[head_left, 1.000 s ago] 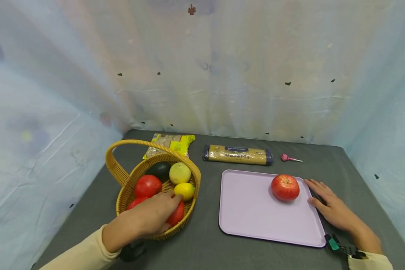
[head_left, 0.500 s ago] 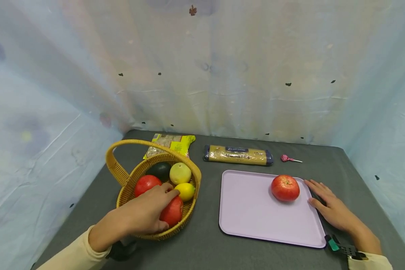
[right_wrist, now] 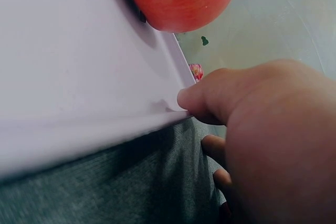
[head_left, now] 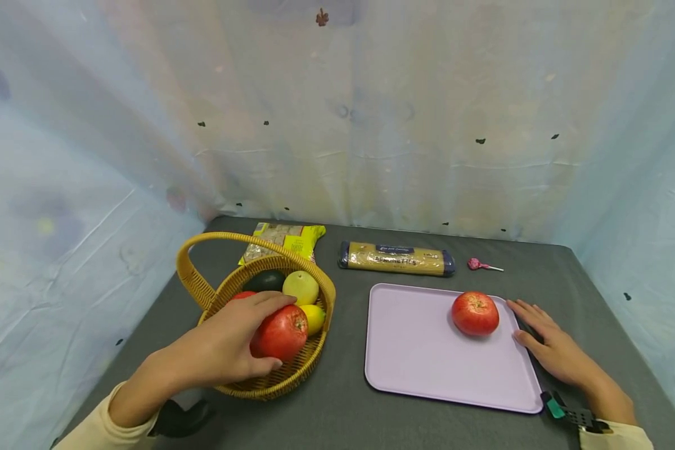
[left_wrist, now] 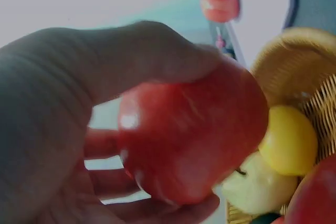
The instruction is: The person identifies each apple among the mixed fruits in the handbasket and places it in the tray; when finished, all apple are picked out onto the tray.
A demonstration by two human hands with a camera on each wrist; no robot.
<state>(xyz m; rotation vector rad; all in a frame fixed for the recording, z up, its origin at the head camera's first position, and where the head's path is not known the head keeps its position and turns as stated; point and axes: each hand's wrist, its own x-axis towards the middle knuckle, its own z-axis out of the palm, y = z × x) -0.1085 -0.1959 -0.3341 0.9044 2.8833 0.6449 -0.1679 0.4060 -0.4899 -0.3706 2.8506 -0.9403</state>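
My left hand (head_left: pixel 227 344) holds a red apple (head_left: pixel 281 332) over the wicker basket (head_left: pixel 310 369), thumb on one side and fingers round the other. In the left wrist view the same apple (left_wrist: pixel 194 135) covers part of the basket's contents. Inside the basket are a yellow lemon (head_left: pixel 315 319), a pale green round fruit (head_left: pixel 300 287), a dark green fruit (head_left: pixel 264 281) and more red fruit, partly hidden by my hand. My right hand (head_left: pixel 559 347) rests at the right edge of the lilac tray (head_left: pixel 416 350), its thumb (right_wrist: pixel 197 98) touching the rim. Another red apple (head_left: pixel 475 313) sits on that tray.
A yellow bag (head_left: pixel 292 240) lies behind the basket. Further right along the back are a spaghetti pack (head_left: pixel 396 258) and a pink lollipop (head_left: pixel 475 263). The basket's tall handle (head_left: pixel 188 275) arches up at its left. A patterned curtain (head_left: pixel 349 125) encloses the table.
My left hand has drawn the apple up and slightly left from among the other fruit in the basket. The right hand and the tray have stayed put.
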